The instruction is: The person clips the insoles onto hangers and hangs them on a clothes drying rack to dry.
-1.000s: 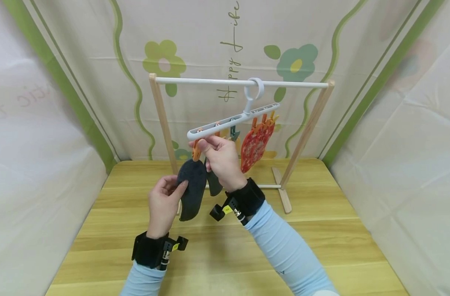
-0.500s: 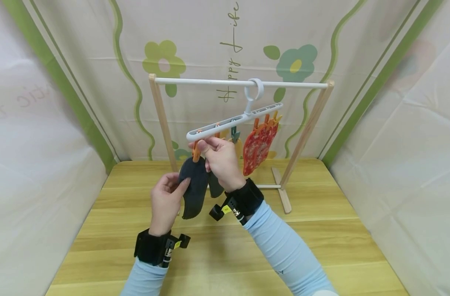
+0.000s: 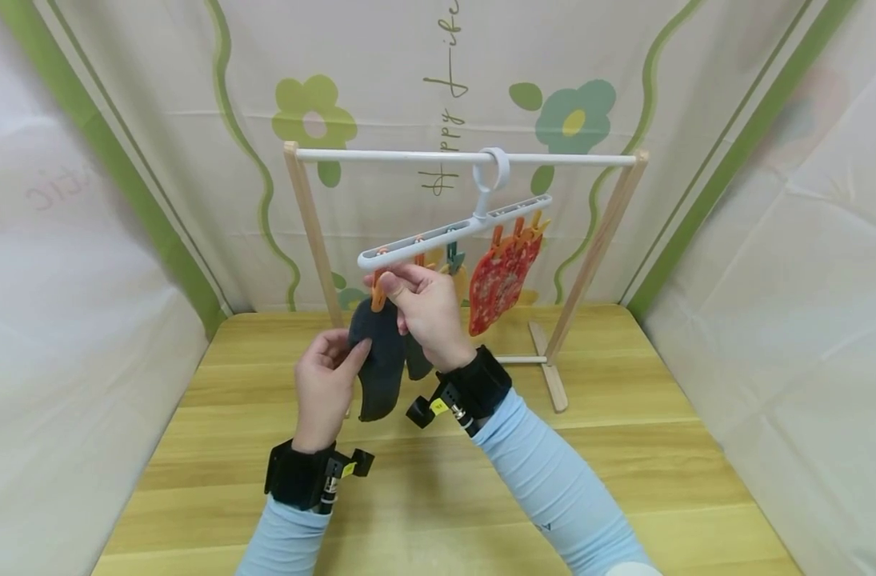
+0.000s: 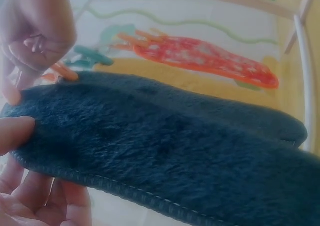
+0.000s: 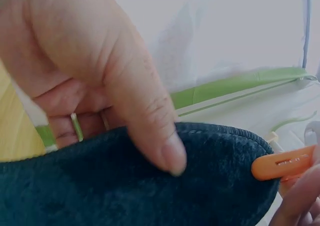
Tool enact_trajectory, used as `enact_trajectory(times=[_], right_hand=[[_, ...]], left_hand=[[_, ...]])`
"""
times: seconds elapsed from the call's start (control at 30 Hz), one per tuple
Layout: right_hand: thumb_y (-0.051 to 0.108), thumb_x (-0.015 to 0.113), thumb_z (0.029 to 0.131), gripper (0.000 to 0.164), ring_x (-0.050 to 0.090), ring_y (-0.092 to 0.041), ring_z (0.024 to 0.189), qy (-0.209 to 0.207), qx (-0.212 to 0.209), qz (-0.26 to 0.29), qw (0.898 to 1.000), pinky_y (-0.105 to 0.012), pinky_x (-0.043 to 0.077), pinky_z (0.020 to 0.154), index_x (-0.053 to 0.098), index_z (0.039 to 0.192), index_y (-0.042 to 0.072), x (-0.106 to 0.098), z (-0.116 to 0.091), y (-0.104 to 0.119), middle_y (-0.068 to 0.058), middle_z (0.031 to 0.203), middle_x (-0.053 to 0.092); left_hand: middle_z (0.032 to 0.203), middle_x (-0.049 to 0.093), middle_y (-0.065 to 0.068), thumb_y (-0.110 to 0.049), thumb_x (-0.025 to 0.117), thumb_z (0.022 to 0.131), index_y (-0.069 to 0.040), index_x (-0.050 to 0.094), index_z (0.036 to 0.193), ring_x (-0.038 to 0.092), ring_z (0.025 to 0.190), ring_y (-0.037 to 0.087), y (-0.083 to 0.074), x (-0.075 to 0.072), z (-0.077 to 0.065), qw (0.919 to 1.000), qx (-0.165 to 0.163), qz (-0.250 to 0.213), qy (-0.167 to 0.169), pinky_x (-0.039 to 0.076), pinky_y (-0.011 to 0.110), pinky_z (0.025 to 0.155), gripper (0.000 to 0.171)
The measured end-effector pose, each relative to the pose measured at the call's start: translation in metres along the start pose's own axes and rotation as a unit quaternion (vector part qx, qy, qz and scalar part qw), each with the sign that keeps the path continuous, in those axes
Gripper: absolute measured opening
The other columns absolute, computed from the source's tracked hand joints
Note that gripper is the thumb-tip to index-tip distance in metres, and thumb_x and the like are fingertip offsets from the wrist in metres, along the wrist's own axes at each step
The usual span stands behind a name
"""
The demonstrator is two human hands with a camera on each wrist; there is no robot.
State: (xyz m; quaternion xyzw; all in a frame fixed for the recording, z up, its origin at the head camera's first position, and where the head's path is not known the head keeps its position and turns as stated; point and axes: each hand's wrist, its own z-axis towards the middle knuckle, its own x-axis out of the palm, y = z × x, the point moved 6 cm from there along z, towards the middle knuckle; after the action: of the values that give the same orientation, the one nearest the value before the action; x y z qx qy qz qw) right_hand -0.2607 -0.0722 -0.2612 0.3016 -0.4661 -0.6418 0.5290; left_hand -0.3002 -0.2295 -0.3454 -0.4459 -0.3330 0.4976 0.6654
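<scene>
My left hand (image 3: 326,384) pinches the edge of a dark fuzzy insole (image 3: 382,376), thumb on its face and fingers behind. In the head view my right hand (image 3: 430,312) pinches an orange clip (image 3: 378,292) at the left end of a pale hanger (image 3: 416,248). The right wrist view shows this clip (image 5: 282,163) overlapping the insole's rounded end. A second dark insole (image 4: 220,103) hangs just behind the first, partly covered by it and by my right hand. A red patterned insole (image 3: 506,280) with orange trim hangs from clips at the hanger's other end.
The hanger hooks over the white bar (image 3: 402,156) of a wooden-legged rack (image 3: 596,256) and tilts down to the left. A green clip (image 3: 454,258) hangs near its middle. The rack stands on a wooden table (image 3: 589,480), before a flower-printed fabric wall (image 3: 387,72).
The held insole's lower end has shifted to the right and slightly up, with my left hand moving a little the same way. My right hand stays at the clip.
</scene>
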Motion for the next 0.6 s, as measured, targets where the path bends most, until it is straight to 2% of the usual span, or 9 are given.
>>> enact_trajectory(times=[0.27, 0.47, 0.6], right_hand=[[0.022, 0.063, 0.098, 0.034, 0.042, -0.011, 0.041, 0.023, 0.008, 0.004, 1.0, -0.02, 0.04, 0.042, 0.065, 0.128, 0.006, 0.0, 0.0, -0.001, -0.015, 0.113, 0.071], [0.023, 0.065, 0.098, 0.038, 0.05, -0.012, 0.044, 0.009, 0.018, -0.017, 1.0, -0.023, 0.049, 0.049, 0.063, 0.132, 0.006, -0.007, -0.002, -0.008, -0.012, 0.1, 0.072], [0.027, 0.065, 0.097, 0.04, 0.058, -0.017, 0.049, 0.007, 0.008, -0.049, 0.999, -0.029, 0.056, 0.054, 0.064, 0.132, 0.009, -0.011, -0.004, -0.009, -0.011, 0.101, 0.073]], left_hand=[[0.103, 0.069, 0.01, -0.023, 0.074, 0.091, -0.003, 0.063, 0.113, 0.067, 0.09, 0.023, 0.003, 0.0, 0.004, 1.0, 0.001, -0.006, 0.002, 0.056, 0.027, 0.078, 0.031], [0.105, 0.068, 0.012, -0.023, 0.073, 0.093, -0.002, 0.062, 0.114, 0.066, 0.092, 0.022, 0.008, 0.0, 0.01, 0.9999, -0.01, 0.001, 0.003, 0.055, 0.025, 0.079, 0.032], [0.106, 0.068, 0.014, -0.023, 0.071, 0.094, 0.0, 0.061, 0.115, 0.065, 0.092, 0.021, 0.012, 0.0, 0.015, 0.9998, -0.021, 0.003, 0.004, 0.054, 0.024, 0.078, 0.033]])
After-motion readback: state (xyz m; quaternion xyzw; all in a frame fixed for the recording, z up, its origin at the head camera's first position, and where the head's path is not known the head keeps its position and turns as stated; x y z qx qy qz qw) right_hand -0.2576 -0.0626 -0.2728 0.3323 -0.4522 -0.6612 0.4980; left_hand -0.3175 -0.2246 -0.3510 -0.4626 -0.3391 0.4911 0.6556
